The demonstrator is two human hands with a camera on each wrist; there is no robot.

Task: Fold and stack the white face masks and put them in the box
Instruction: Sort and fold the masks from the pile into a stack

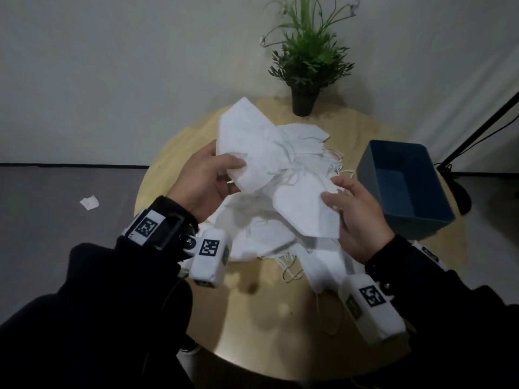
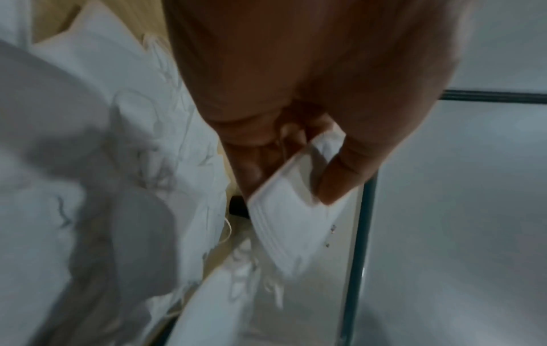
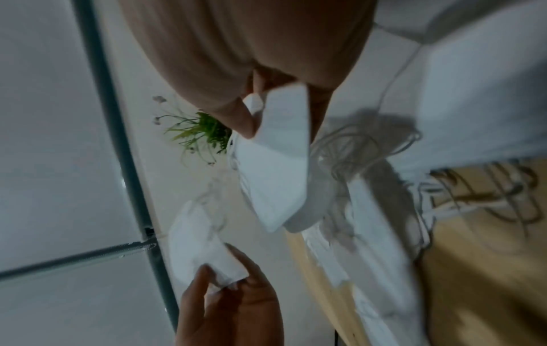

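Above a round table [image 1: 174, 153] heaped with loose masks [image 1: 261, 234], the left hand [image 1: 202, 181] pinched one folded mask [image 1: 247, 141] and the right hand [image 1: 356, 214] pinched another [image 1: 306, 209] — their ear loops tangled. The step looked like stacking; next, likely freeing the loops, then reaching the empty blue box [image 1: 421, 223] at right.

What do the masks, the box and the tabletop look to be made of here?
Masks: soft white non-woven fabric, matte, judging by the creased folds and thin cord ear loops; the exact fibre cannot be told.
Box: blue, matte, with thin straight walls; likely plastic, possibly coated card.
Tabletop: light wood or wood veneer, with pale grain and a slight sheen where light reflects near the front edge.
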